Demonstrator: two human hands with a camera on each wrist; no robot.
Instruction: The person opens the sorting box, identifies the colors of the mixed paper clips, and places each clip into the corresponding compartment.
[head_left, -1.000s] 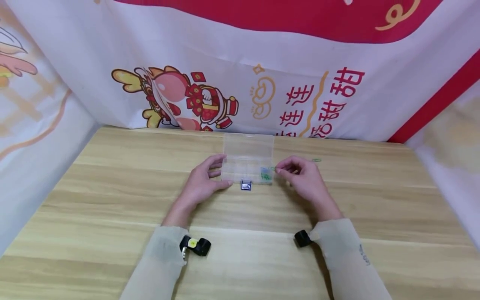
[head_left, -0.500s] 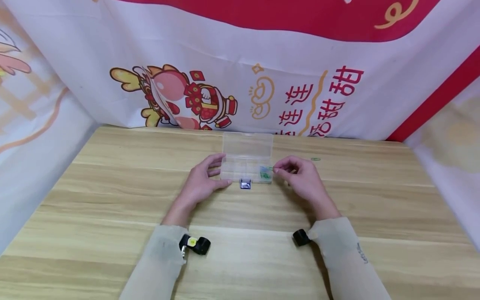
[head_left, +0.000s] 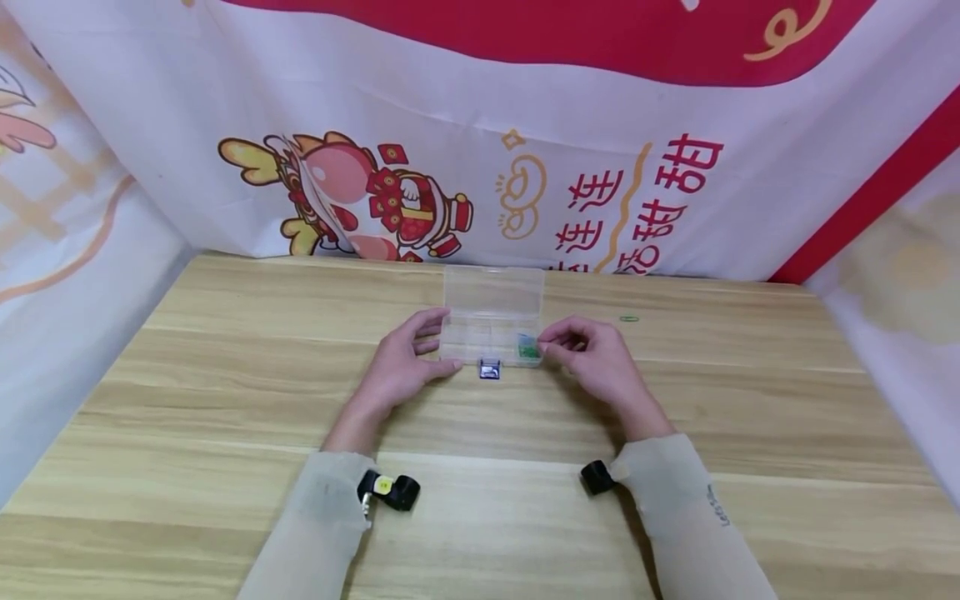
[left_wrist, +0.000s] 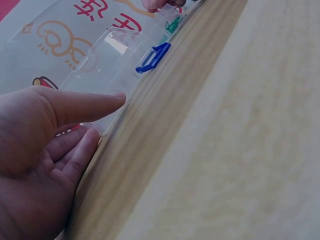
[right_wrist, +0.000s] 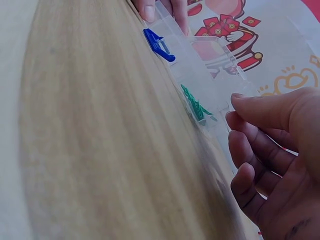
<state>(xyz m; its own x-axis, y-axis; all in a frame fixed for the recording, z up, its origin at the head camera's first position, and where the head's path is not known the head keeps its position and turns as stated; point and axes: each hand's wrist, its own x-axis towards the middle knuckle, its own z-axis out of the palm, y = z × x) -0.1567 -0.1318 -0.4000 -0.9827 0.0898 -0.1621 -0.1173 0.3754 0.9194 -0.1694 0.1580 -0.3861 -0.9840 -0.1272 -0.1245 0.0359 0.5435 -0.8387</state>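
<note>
A clear plastic compartment box (head_left: 467, 337) lies on the table with its lid (head_left: 493, 292) raised and its blue latch (head_left: 490, 369) down at the front. Green paper clips (head_left: 528, 350) are heaped in its right-hand compartment. My left hand (head_left: 401, 357) grips the box's left end, thumb at the front and fingers behind. At the right end, my right hand (head_left: 596, 357) hovers beside the clips. In the right wrist view its thumb and index fingertips (right_wrist: 237, 99) are close together, with no clip visible between them; the other fingers are loosely curled.
One loose green paper clip (head_left: 629, 318) lies on the wooden table (head_left: 480, 517), behind and right of my right hand. A printed white and red cloth (head_left: 337, 67) hangs along the table's back edge. Black wrist cameras (head_left: 405, 492) sit at both sleeves.
My right hand has moved slightly left to the clip compartment. The green paper clip earlier pinched in its fingertips no longer shows there. The left hand keeps its hold on the box.
</note>
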